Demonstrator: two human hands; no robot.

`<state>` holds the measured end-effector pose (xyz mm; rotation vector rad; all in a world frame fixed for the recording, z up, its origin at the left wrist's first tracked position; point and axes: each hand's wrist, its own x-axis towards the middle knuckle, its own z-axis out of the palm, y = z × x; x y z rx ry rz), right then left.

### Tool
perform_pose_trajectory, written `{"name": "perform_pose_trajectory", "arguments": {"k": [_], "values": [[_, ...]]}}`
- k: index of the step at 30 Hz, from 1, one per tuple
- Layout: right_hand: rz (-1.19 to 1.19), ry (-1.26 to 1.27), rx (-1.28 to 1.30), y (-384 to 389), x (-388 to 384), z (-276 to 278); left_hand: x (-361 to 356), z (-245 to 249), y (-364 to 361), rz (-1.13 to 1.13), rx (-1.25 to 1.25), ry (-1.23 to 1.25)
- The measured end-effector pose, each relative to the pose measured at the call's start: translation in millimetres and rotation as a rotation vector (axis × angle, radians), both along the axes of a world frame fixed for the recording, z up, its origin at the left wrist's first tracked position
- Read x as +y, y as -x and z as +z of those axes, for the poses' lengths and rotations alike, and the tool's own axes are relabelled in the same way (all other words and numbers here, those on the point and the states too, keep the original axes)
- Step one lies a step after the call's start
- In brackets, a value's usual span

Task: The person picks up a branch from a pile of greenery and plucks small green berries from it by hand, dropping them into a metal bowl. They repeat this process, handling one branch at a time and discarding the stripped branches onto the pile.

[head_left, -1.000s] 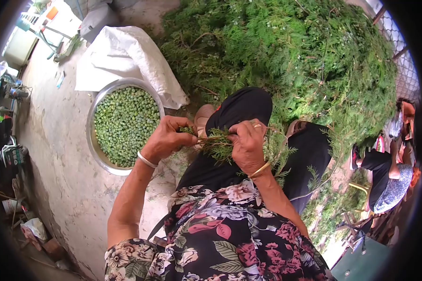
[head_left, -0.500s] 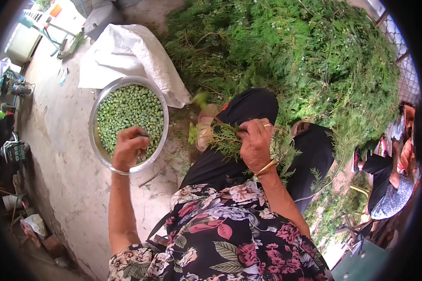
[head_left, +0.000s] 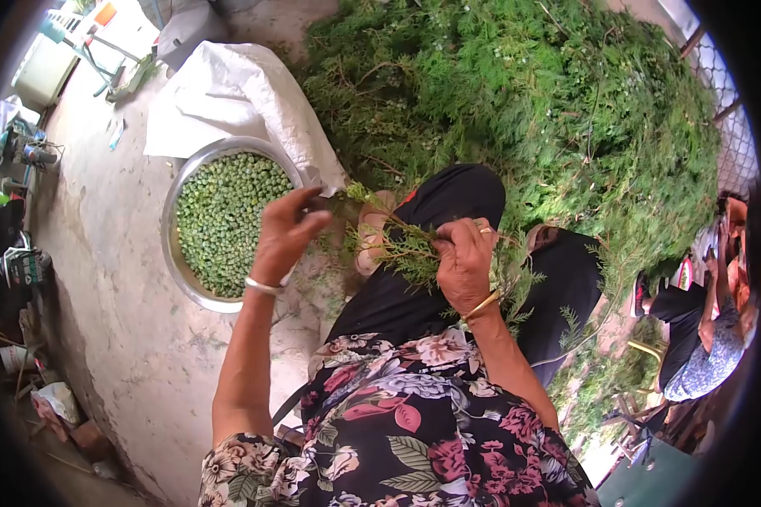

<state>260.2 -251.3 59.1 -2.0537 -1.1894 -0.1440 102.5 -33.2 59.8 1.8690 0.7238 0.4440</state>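
My right hand (head_left: 465, 264), with a ring and a gold-coloured bangle, is closed around a leafy evergreen branch (head_left: 407, 253) above my lap. Its tips point left, and more of its foliage trails past my wrist. My left hand (head_left: 286, 235), wearing a silver-coloured bangle, hovers over the right rim of a metal basin (head_left: 171, 245). Thumb and fingers are apart, with nothing visible between them. Small round green cones (head_left: 228, 221) fill much of the basin. A short gap separates the left fingertips from the branch.
A big heap of cut evergreen branches (head_left: 516, 101) covers the ground ahead and to the right. Behind the basin lies a white woven sack (head_left: 228, 93). Another person (head_left: 706, 355) sits at the far right. Assorted items, including a dark machine (head_left: 21, 262), line the left edge.
My left hand has moved from over the cones rightward toward the branch, and its fingers have spread. My right hand keeps hold of the branch in nearly the same place.
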Motion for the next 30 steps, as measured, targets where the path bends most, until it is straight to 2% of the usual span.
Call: {"name": "perform_pose_trajectory", "arguments": {"k": [1,2,4,6,8,9,11,15,18,20,24,26,27,30], "values": [[-0.001,0.001,0.002,-0.1,-0.3,-0.9,-7.5,0.4,-13.6,-0.023,-0.063,0.107],[-0.001,0.001,-0.002,0.1,-0.2,-1.7,-11.4,0.9,-23.5,-0.023,-0.067,0.107],[-0.003,0.002,-0.009,-0.3,-0.4,-2.5,-17.5,4.3,-39.5,-0.174,-0.175,0.202],[-0.005,0.002,-0.006,-0.6,-0.3,0.7,-18.8,8.0,-44.4,-0.159,-0.177,0.115],[-0.005,0.002,0.002,-0.6,-1.0,0.7,-12.8,4.3,-39.5,-0.170,-0.031,0.298],[-0.003,-0.002,0.004,-1.0,-0.7,-0.4,-12.6,3.6,-37.0,-0.172,-0.028,0.297],[0.000,-0.009,0.009,-1.1,0.2,-0.1,-16.1,2.8,-29.9,-0.053,-0.144,0.544],[0.022,-0.014,0.000,-0.7,1.6,4.1,-25.7,-1.2,-27.8,0.069,-0.143,0.574],[0.016,-0.022,0.010,-1.0,0.7,2.0,-30.2,7.9,-29.9,-0.020,-0.065,0.424],[0.004,-0.023,0.014,-1.6,-0.6,0.1,-21.0,9.6,-21.5,-0.319,0.185,0.343],[0.007,-0.026,0.014,-2.7,-1.8,0.1,-20.5,22.9,-8.0,-0.349,0.239,0.259],[0.020,-0.022,0.014,-1.8,-1.4,1.1,-23.3,28.2,-4.5,-0.488,0.213,-0.036],[0.031,-0.014,0.004,-1.1,-0.2,1.7,-22.2,31.4,-2.6,-0.533,0.214,-0.089],[0.041,-0.003,-0.015,1.8,3.0,6.1,-19.9,44.5,1.1,-0.600,0.306,-0.107]]}}
